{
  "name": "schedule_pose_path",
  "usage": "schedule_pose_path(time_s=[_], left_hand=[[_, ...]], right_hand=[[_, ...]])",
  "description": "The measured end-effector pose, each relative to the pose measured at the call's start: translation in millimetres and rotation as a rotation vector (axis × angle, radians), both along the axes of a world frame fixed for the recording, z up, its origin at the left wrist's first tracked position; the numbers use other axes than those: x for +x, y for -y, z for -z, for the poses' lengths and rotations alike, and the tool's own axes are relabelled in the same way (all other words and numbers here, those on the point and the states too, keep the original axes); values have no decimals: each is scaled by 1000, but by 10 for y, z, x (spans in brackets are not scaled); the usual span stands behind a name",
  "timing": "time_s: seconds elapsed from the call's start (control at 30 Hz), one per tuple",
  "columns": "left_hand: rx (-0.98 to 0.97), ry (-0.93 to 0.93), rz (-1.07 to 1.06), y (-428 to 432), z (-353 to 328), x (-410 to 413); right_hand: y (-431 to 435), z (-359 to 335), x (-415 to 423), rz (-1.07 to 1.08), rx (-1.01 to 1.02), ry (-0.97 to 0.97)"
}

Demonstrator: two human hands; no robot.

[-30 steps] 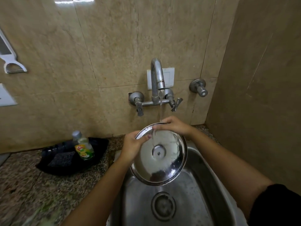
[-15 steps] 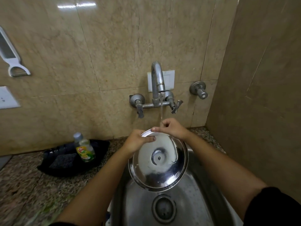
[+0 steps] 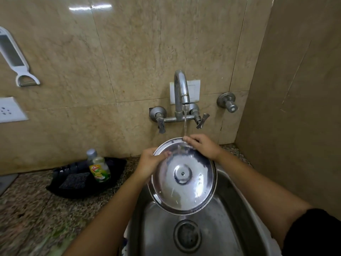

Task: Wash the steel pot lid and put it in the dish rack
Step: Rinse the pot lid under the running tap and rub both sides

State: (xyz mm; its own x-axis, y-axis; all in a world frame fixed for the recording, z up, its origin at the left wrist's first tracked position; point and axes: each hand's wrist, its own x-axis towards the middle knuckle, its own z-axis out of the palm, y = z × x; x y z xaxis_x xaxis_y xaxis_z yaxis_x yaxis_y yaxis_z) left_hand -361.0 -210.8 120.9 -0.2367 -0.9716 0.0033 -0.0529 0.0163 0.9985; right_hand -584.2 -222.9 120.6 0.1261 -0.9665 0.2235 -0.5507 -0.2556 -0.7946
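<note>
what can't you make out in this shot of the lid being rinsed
Head view, the only one:
- Dish rack: not in view, so its place cannot be told.
- Lid: the knob side faces away; the left hand and right hand cover parts of its rim.
- Soap bottle: label too blurred to read.
- Sink: near edge cut off by the frame bottom.

Your right hand point(image 3: 203, 145) now sits further along the top rim of the steel pot lid point(image 3: 183, 177), fingers lying flatter over the edge than half a second ago. Your left hand point(image 3: 150, 164) now shows its thumb lying across the lid's upper left face. The lid itself tips a little more upright, its underside facing you more squarely.
</note>
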Motion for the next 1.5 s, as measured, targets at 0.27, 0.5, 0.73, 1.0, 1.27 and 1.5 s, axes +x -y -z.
schedule_pose_path(time_s=[0.27,0.5,0.73,1.0,1.27,1.5], left_hand=[[-12,-55,-71,-10,121,0],[19,110,167,120,25,49],[-61,231,201,146,-67,-78],[-135,113,146,1,-117,-189],[-12,-10,-33,-6,-34,11],[-16,-75,-118,-76,82,23]], right_hand=[[45,-66,203,-52,-62,-125],[0,-65,243,-103,-6,-51],[-26,10,129,-57,35,45],[116,-128,352,-130,-117,-304],[-10,36,29,82,-18,49],[14,-56,252,76,-104,-20]])
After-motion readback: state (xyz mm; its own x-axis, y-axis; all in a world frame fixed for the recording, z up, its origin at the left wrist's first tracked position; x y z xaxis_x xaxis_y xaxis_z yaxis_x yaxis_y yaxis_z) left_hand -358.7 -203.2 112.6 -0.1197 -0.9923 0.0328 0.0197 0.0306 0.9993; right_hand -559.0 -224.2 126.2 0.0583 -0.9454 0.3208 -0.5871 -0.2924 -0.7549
